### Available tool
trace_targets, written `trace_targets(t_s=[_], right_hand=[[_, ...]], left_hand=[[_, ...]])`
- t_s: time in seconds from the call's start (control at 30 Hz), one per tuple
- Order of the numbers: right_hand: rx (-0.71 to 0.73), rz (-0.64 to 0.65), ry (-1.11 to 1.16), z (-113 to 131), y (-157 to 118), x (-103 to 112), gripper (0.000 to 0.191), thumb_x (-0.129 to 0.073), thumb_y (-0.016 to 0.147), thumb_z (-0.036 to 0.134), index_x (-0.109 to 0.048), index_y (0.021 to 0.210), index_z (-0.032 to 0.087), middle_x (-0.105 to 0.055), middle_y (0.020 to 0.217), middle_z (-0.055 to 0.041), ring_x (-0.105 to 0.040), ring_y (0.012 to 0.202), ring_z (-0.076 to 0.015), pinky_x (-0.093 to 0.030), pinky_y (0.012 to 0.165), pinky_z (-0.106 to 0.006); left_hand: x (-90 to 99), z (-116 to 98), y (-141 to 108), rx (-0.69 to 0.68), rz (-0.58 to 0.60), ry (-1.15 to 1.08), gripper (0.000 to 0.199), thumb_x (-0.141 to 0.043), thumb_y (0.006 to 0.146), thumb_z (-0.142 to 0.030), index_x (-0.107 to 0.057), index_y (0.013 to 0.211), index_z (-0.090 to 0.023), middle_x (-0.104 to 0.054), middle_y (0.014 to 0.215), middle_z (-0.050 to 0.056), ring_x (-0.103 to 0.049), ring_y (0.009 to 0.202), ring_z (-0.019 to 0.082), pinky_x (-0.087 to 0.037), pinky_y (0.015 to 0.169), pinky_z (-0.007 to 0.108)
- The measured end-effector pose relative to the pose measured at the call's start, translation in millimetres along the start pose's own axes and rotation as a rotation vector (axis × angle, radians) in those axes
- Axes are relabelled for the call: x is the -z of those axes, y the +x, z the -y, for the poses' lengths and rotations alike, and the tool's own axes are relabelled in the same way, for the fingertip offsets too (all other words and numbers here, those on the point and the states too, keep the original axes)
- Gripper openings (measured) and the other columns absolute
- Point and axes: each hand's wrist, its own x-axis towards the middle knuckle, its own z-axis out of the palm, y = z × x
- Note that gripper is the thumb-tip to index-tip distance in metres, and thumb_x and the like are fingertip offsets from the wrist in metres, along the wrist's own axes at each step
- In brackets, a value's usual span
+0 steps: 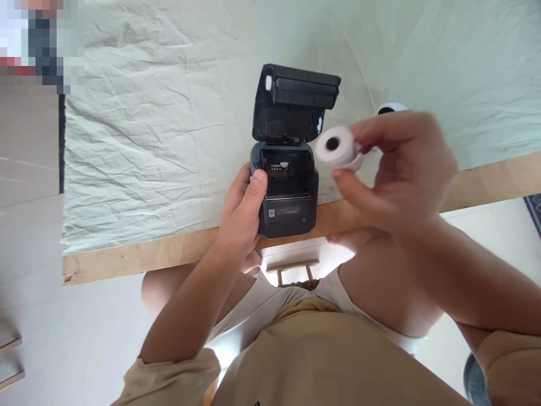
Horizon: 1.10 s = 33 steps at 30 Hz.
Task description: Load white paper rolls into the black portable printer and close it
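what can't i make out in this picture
All in the head view:
Second white roll: mostly hidden behind the right hand.
Small print on the black device: too small to read.
Held roll: details blurred.
Dark round thing, lower right: partly behind the sleeve.

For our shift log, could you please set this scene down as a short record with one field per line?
Left hand: gripping the side of the black printer, thumb at the rim of its open compartment
Right hand: holding a white roll, slightly blurred
Lid: raised
Compartment: no roll inside
Held roll: beside the printer; whether they touch is unclear
Second roll: on the cloth, partly hidden by the right hand
Cloth: pale green, spread over a table with a bare wooden front edge
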Motion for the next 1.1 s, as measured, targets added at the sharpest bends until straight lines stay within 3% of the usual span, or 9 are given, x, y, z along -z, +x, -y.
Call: trace_targets(t_s=[0.17, 0.27, 0.4, 0.63, 0.73, 0.83, 0.93, 1.1], right_hand=[[0.142, 0.140, -0.059, 13.4, 6.9, -21.8, 0.027, -0.066, 0.103, 0.009, -0.066, 0.119, 0.030, -0.086, 0.117, 0.0016, -0.084, 0.106, -0.0234, -0.063, 0.086, -0.043], [0.129, 0.216, -0.145, 6.1, 8.0, -27.5, 0.024, -0.063, 0.105, 0.010, -0.070, 0.116, 0.029, -0.087, 0.121, 0.0008, -0.083, 0.108, -0.0243, -0.058, 0.088, -0.042], [0.115, 0.275, -0.092, -2.1, 6.9, -30.6, 0.018, -0.062, 0.106, 0.013, -0.073, 0.105, 0.027, -0.087, 0.107, 0.0012, -0.082, 0.100, -0.0234, -0.055, 0.089, -0.042], [0.044, 0.262, -0.047, 18.1, 9.6, -19.8, 0.023, -0.062, 0.107, 0.010, -0.072, 0.102, 0.030, -0.083, 0.100, -0.0008, -0.078, 0.095, -0.0252, -0.056, 0.088, -0.047], [0.115, 0.237, 0.038, 24.9, 5.3, -16.3, 0.022, -0.065, 0.104, 0.008, -0.069, 0.101, 0.030, -0.081, 0.095, 0.0022, -0.076, 0.088, -0.0224, -0.056, 0.082, -0.044], [0.222, 0.254, 0.042, 23.0, -4.7, -17.9, 0.011, -0.067, 0.105, 0.017, -0.067, 0.105, 0.028, -0.084, 0.100, 0.0033, -0.077, 0.089, -0.0190, -0.050, 0.076, -0.041], [0.282, 0.313, 0.017, 17.4, -13.8, -19.4, 0.004, -0.065, 0.108, 0.023, -0.069, 0.108, 0.026, -0.086, 0.111, -0.0001, -0.079, 0.096, -0.0195, -0.047, 0.077, -0.041], [0.287, 0.276, 0.061, 11.9, -16.1, -17.0, 0.011, -0.065, 0.107, 0.022, -0.069, 0.115, 0.028, -0.087, 0.109, 0.0019, -0.082, 0.106, -0.0203, -0.056, 0.085, -0.041]], left_hand=[[-2.3, -0.6, 0.2, -0.034, -0.024, 0.012, 0.047, -0.070, 0.108, -0.070, -0.084, 0.113, -0.025, -0.084, 0.108, 0.003, -0.081, 0.100, 0.021, -0.066, 0.083, 0.029], [-1.1, 1.4, 1.5, -0.057, -0.002, 0.014, 0.045, -0.071, 0.108, -0.068, -0.084, 0.116, -0.025, -0.083, 0.110, 0.003, -0.080, 0.103, 0.021, -0.064, 0.086, 0.030], [1.5, 4.2, 2.5, -0.058, -0.003, 0.002, 0.040, -0.076, 0.107, -0.065, -0.084, 0.112, -0.026, -0.082, 0.105, 0.002, -0.079, 0.099, 0.021, -0.063, 0.081, 0.029], [-1.3, 1.7, -1.5, -0.044, -0.019, -0.025, 0.034, -0.076, 0.108, -0.059, -0.084, 0.109, -0.026, -0.082, 0.105, 0.001, -0.079, 0.101, 0.019, -0.065, 0.087, 0.028], [-3.7, -0.3, -1.1, -0.033, -0.042, -0.040, 0.035, -0.077, 0.107, -0.060, -0.082, 0.106, -0.025, -0.081, 0.101, 0.002, -0.080, 0.102, 0.021, -0.065, 0.088, 0.030], [-4.7, -3.1, 1.1, 0.009, -0.018, -0.069, 0.037, -0.080, 0.103, -0.060, -0.080, 0.101, -0.023, -0.076, 0.092, 0.001, -0.075, 0.086, 0.018, -0.064, 0.076, 0.028], [-2.5, -4.1, 3.2, -0.011, 0.026, -0.094, 0.037, -0.090, 0.095, -0.056, -0.077, 0.112, -0.026, -0.075, 0.098, -0.001, -0.073, 0.085, 0.016, -0.063, 0.075, 0.028], [2.5, -0.6, 4.2, -0.054, 0.031, -0.001, 0.068, -0.099, 0.084, -0.044, -0.066, 0.143, -0.034, -0.079, 0.129, 0.003, -0.079, 0.122, 0.029, -0.067, 0.100, 0.039]])
